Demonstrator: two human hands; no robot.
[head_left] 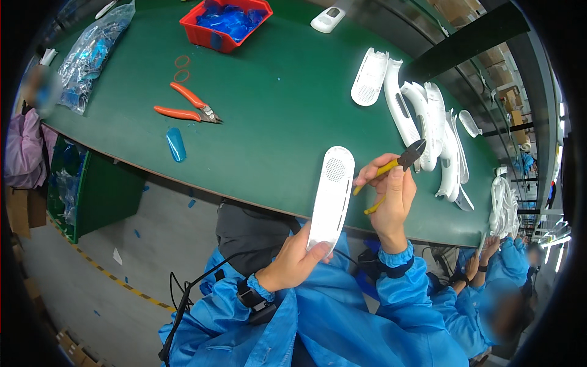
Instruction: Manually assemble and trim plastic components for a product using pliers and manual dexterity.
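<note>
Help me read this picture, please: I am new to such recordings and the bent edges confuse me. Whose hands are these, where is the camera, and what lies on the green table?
The camera sits on a person's head and looks down; its wide lens bends straight edges. The blue sleeves from below are that person's own. The left hand holds a long white plastic shell with a perforated end. The right hand grips yellow-handled cutting pliers. On the green table lie orange-handled pliers, a red tray of blue parts, a small blue plastic piece, a clear bag and a row of more white shells. Another person in blue sits at the lower right.
</note>
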